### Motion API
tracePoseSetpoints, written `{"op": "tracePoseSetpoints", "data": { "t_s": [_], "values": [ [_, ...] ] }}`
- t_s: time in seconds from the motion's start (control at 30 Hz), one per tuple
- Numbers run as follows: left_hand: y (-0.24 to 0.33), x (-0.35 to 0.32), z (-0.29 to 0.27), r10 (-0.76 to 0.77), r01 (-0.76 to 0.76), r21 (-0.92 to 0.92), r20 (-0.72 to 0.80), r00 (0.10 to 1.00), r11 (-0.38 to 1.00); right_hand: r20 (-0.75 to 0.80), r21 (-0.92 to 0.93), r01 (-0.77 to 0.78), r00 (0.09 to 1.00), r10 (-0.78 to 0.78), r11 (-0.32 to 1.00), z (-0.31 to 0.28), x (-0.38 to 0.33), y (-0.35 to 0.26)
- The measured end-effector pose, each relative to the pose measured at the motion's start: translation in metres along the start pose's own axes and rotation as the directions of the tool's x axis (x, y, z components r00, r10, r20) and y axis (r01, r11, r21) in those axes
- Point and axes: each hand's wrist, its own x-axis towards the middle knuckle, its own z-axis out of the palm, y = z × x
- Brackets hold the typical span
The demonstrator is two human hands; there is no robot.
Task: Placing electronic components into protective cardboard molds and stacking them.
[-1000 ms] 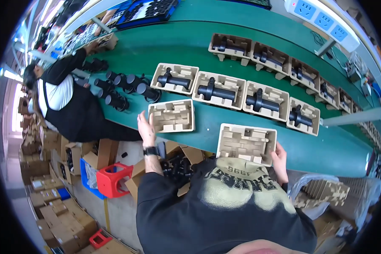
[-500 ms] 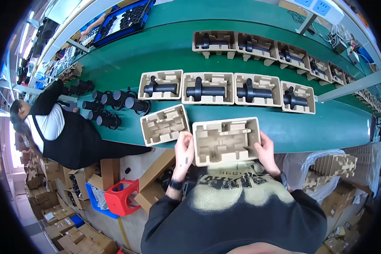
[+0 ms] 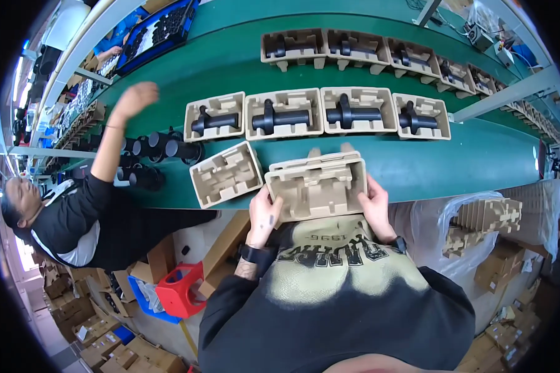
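At the near table edge I hold a beige moulded-pulp tray (image 3: 320, 200), tilted so its compartments face me. A second rim shows close behind it, so at least two seem nested. My left hand (image 3: 264, 214) grips the left side, and my right hand (image 3: 374, 204) is closed on the right side with the thumb on the wall. Just left of these lies an unfilled pulp tray (image 3: 227, 175), set askew. Beyond stands a row of similar trays (image 3: 284, 130), each holding a black cylindrical part with a ring or collar (image 3: 282, 118).
Another row of filled trays (image 3: 295, 57) runs along the far side of the green table (image 3: 417, 177). Black cylinders (image 3: 183, 150) stand at left, where a co-worker's arm (image 3: 115, 133) reaches over. A red stool (image 3: 180, 292) and bagged trays (image 3: 485, 224) are below.
The tray in my hands has tipped up, and another rim now shows behind it. The co-worker has turned and stretched an arm over the table. My view has shifted slightly.
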Motion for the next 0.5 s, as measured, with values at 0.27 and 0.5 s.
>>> {"op": "tracePoseSetpoints", "data": {
  "t_s": [0.27,0.5],
  "values": [
    [-0.009,-0.015,0.000,-0.047,0.052,0.128,-0.042,0.998,0.990,0.048,0.077,-0.042,0.998,0.039,0.996,0.001,0.018,0.021],
    [0.044,0.006,0.020,0.158,-0.080,-0.214,0.377,0.913,0.973,0.571,-0.047,0.068,0.821,-0.029,0.997,0.024,0.012,-0.047]
  ]
}}
